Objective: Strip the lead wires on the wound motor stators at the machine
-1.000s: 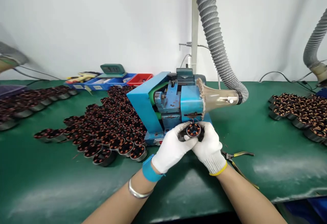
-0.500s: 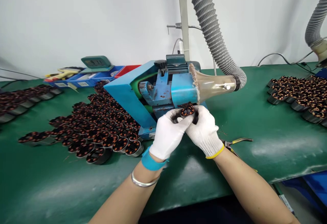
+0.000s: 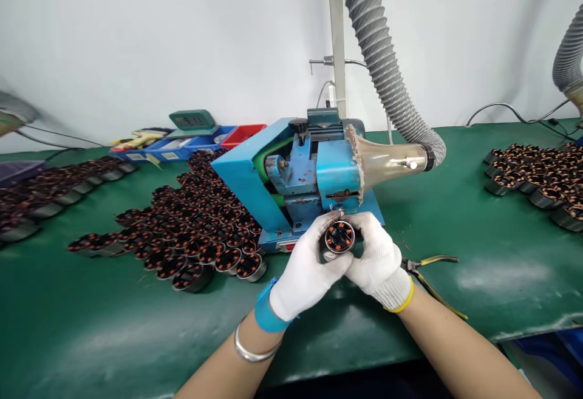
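Observation:
A round metal part with copper windings (image 3: 339, 237) is held between my two gloved hands, its open face turned up toward me. My left hand (image 3: 312, 265), in a white glove with a blue band at the wrist, grips its left side. Around its right side close the fingers of my right hand (image 3: 376, 259), in a white knit glove with a yellow cuff. Just behind the part stands a blue machine (image 3: 337, 168) with a clear funnel (image 3: 389, 162) on its right.
Many similar wound parts (image 3: 191, 235) cover the green table (image 3: 136, 332) left of the machine; more lie at the right (image 3: 542, 174). Pliers (image 3: 432, 277) rest beside my right wrist. Blue bins (image 3: 182, 151) and a red bin (image 3: 243, 135) stand behind. A grey hose (image 3: 378, 40) hangs above.
Both hands have drawn the part back toward me, away from the machine's front, and its wound face now shows more fully. The camera view has shifted, so the scene sits farther right and lower.

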`<move>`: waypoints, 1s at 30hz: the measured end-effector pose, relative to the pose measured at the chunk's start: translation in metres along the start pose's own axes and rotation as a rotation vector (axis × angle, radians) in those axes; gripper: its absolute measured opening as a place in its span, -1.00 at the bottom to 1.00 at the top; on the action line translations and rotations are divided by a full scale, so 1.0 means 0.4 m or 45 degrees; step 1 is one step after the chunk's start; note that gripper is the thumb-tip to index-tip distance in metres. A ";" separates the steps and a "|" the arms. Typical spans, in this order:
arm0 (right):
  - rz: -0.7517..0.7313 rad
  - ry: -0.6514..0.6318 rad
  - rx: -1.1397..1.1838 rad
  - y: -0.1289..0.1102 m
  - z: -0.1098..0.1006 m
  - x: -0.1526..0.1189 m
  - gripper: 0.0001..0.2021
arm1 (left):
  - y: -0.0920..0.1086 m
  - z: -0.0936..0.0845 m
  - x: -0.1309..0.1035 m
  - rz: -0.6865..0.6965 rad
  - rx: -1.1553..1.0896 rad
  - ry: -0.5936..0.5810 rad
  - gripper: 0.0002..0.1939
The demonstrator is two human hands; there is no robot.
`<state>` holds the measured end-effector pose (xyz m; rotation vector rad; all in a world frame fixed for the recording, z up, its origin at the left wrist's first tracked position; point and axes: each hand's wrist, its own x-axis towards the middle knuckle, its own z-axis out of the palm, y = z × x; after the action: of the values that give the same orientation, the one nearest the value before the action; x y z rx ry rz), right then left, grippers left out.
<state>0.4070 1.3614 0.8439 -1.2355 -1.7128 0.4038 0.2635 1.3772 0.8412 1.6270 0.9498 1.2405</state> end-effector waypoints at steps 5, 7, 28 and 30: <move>-0.076 -0.425 0.289 0.008 -0.072 0.039 -0.29 | -0.020 -0.035 0.016 0.170 0.221 0.060 -0.44; -0.004 -0.391 0.452 0.012 -0.075 0.042 -0.32 | -0.022 -0.040 0.020 0.299 0.389 0.075 -0.49; 0.721 -0.044 0.889 -0.003 -0.016 0.031 -0.72 | -0.031 0.008 -0.010 0.085 0.413 0.319 -0.51; 0.736 0.192 1.111 0.008 -0.013 0.037 -0.71 | -0.026 0.011 -0.009 0.103 0.422 0.347 -0.55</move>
<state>0.4124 1.3743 0.8513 -1.0174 -0.8325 1.2137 0.2662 1.3768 0.8298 1.7924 1.3272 1.4441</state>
